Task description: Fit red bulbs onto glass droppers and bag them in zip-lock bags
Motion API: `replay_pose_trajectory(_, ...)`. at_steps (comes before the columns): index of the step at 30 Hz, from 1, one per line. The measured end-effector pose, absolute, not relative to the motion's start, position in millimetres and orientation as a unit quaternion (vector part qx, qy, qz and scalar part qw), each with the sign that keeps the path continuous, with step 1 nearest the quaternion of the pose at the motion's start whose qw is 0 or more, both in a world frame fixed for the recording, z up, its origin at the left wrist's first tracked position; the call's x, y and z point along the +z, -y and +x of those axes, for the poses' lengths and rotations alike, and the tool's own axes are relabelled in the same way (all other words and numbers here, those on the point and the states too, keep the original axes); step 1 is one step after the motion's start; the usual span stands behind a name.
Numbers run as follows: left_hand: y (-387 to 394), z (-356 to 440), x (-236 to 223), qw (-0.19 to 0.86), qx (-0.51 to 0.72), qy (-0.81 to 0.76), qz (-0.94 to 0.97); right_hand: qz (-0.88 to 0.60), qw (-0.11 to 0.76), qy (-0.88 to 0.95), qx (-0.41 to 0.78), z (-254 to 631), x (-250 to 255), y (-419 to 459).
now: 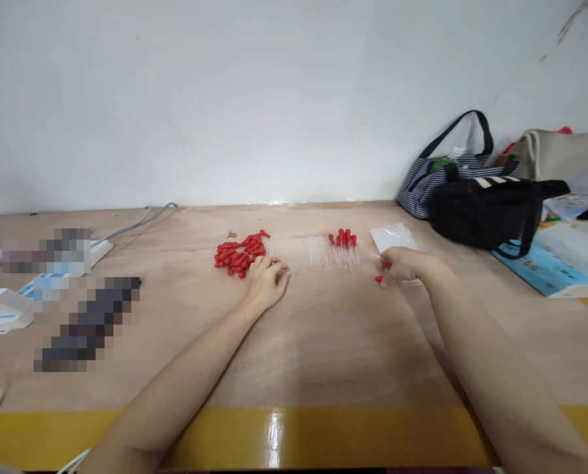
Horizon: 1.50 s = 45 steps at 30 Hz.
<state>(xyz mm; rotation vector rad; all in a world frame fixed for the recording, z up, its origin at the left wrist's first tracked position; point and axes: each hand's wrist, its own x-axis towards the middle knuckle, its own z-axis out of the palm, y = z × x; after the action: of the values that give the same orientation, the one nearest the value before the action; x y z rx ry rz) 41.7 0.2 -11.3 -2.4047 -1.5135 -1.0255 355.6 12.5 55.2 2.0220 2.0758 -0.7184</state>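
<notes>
My left hand [267, 283] rests at the right edge of a heap of red rubber dropper bulbs [232, 255], its fingers curled together; what they hold, if anything, I cannot make out. Just beyond it are several clear thin dropper tubes [318, 253] in a row. Further right lies a group of droppers with red bulbs fitted [343, 249], bulbs pointing away from me. My right hand [397, 263] is closed, a single red bulb [379, 280] showing at its fingertips. Whether a tube is attached to it is hidden. A white plastic packet [394, 237] lies just behind that hand.
A striped bag [415, 187] and a black bag [486, 214] stand at the back right, beside a blue box [535, 263]. Blurred-out items, a white power strip [101, 251] and a grey cable [135, 224] lie at left. Yellow tape [234, 434] edges the table.
</notes>
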Motion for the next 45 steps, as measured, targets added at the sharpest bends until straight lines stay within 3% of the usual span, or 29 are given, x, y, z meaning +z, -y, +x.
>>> replay_pose_trajectory(4,0,42,-10,0.062,-0.353,0.489,-0.795,0.644,0.046,-0.709,-0.284,351,57,-9)
replay_pose_trajectory(8,2,43,-5,0.029,-0.386,0.416,-0.823,0.481,-0.126,-0.754,-0.429,316,54,-3)
replay_pose_trajectory(11,7,46,-1,-0.035,-0.383,0.334,-0.861,0.446,-0.243,-0.709,-0.489,275,40,-2)
replay_pose_trajectory(15,11,51,-1,-0.101,-0.401,0.296,-0.861,0.410,-0.280,-0.672,-0.549,233,20,-3)
replay_pose_trajectory(17,10,51,-3,-0.113,-0.424,0.302,-0.847,0.424,-0.286,-0.687,-0.516,226,15,-3)
replay_pose_trajectory(20,5,48,-6,-0.116,-0.453,0.334,-0.818,0.469,-0.321,-0.738,-0.365,230,11,1)
replay_pose_trajectory(23,0,45,-7,-0.106,-0.468,0.369,-0.796,0.430,-0.362,-0.799,-0.215,241,4,7)
replay_pose_trajectory(26,-2,45,-8,-0.097,-0.467,0.376,-0.794,0.399,-0.394,-0.816,-0.139,249,-5,14)
replay_pose_trajectory(35,4,47,-6,-0.111,-0.460,0.386,-0.792,0.399,-0.388,-0.818,-0.144,244,-15,16)
replay_pose_trajectory(40,6,46,-9,-0.184,-0.427,0.382,-0.799,0.406,-0.376,-0.812,-0.185,245,-13,16)
replay_pose_trajectory(45,5,46,-10,-0.126,-0.425,0.359,-0.822,0.399,-0.342,-0.826,-0.205,247,-9,19)
